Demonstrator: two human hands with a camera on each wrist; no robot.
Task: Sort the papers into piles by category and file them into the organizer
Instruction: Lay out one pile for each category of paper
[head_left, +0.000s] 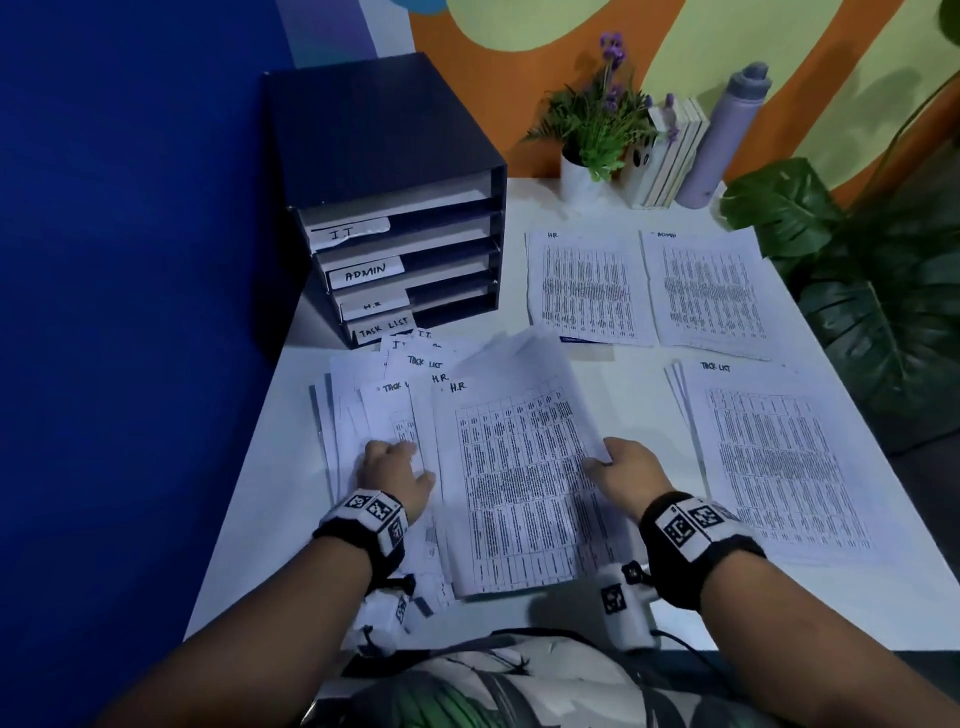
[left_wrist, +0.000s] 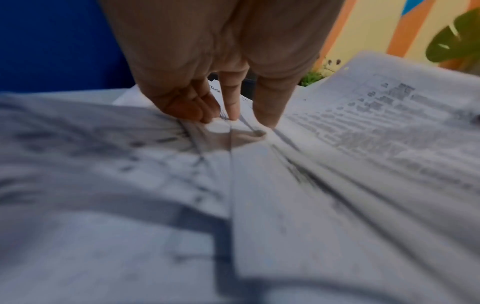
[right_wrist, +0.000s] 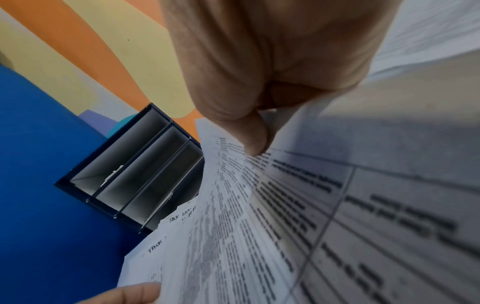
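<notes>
Big white counter (head_left: 639, 379) across the middle of the frame. Dark organizer (head_left: 395, 208) at upper left, slots marked I.T., ADMIN, H.R., TASK LIST. Three sorted piles at right. Messy unsorted papers (head_left: 374, 410) at lower middle, under the flat left hand (head_left: 397, 475), fingers (left_wrist: 233, 102) pressing down. Right hand (head_left: 626, 475) pinching the H.R. sheet (head_left: 519, 467) by its right edge. Thin, light, floppy, slippery; best held at an edge, gently.

All the sheets (head_left: 519, 483) are thin matt white paper with printed tables, kinda limp and wavy at the edges. Organizer (head_left: 395, 208) looks like matt dark blue board, labels on paper strips. Table (head_left: 639, 395) is smooth white, bottle (head_left: 727, 135) matt lilac.
</notes>
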